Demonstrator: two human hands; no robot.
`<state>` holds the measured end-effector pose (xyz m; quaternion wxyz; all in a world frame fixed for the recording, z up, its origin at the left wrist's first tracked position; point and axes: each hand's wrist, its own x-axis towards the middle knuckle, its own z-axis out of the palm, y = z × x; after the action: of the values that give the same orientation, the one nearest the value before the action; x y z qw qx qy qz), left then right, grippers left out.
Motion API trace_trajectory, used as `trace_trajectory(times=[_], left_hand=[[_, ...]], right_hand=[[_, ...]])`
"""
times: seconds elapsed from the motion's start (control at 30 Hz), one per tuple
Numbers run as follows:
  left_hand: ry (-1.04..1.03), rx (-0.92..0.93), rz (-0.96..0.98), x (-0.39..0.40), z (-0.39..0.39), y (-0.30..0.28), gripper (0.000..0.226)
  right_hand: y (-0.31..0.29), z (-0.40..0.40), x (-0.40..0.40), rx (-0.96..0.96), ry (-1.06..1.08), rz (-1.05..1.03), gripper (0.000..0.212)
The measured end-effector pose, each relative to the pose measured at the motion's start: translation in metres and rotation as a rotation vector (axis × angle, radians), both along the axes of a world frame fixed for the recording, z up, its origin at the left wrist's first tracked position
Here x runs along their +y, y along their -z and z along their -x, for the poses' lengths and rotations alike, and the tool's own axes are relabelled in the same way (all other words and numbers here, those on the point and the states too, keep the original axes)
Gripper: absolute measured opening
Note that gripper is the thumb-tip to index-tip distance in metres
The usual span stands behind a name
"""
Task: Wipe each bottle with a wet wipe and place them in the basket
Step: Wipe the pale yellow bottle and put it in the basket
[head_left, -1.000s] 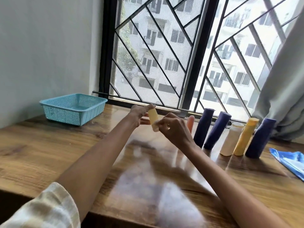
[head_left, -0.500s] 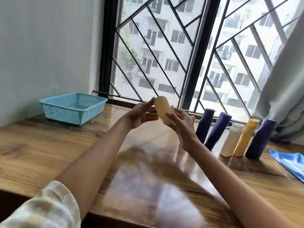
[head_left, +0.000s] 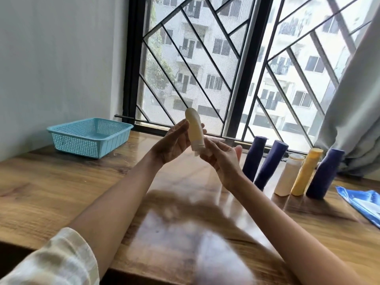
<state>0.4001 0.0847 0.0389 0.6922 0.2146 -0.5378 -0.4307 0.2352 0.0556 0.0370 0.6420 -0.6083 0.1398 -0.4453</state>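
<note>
We hold one pale bottle (head_left: 194, 128), left hand (head_left: 171, 144) curled behind, right hand (head_left: 221, 159) pinching its base; wipe (head_left: 196, 153) mostly hidden, blurred.

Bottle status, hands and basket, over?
Left hand and right hand hold pale bottle mid-air. Basket empty. Five bottles wait. Path clear.
</note>
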Motion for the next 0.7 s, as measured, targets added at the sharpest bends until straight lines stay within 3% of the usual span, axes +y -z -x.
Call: trace_trajectory(times=[0.1,0.23,0.3,0.37,0.5,0.7], left_hand=[[-0.016,-0.01,-0.019,-0.001,-0.001,0.001,0.081],[0.008,-0.161,-0.128,-0.003,0.001,0.007,0.082],[0.033,-0.239,-0.166,-0.005,0.006,0.01,0.08],[0.051,-0.268,-0.184,-0.006,0.011,0.01,0.076],[0.013,-0.257,-0.195,-0.007,0.01,0.009,0.075],[-0.038,-0.165,-0.18,-0.005,-0.007,0.013,0.077]], right_hand=[[0.0,0.005,-0.005,0.102,0.179,0.177,0.009],[-0.004,0.011,-0.019,0.056,0.44,0.406,0.008],[-0.004,0.008,-0.023,0.104,0.523,0.541,0.021],[-0.004,0.004,-0.022,0.154,0.567,0.633,0.031],[0.003,-0.001,-0.017,0.222,0.697,0.849,0.028],[0.01,-0.001,-0.001,0.37,0.66,1.043,0.021]])
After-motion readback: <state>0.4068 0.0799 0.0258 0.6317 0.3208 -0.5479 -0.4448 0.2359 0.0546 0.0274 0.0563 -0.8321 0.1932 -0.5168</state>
